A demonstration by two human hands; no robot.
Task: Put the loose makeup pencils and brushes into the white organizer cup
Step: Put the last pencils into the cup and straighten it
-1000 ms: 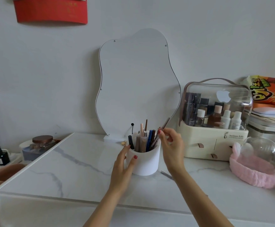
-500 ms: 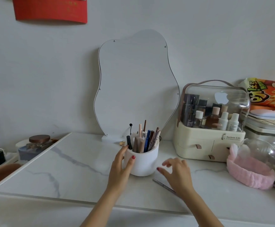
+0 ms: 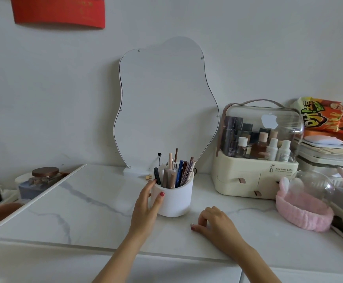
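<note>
Steadying the white cup [image 3: 174, 198] at mid-table with my left hand [image 3: 147, 207] cupped round its side, my right hand [image 3: 213, 223] curls fingertips-down beside it, contents unseen; any pencil underneath wants a low pinch.

Grey wall [image 3: 44, 88], marble tabletop [image 3: 89, 201], wavy mirror [image 3: 166, 103].
</note>
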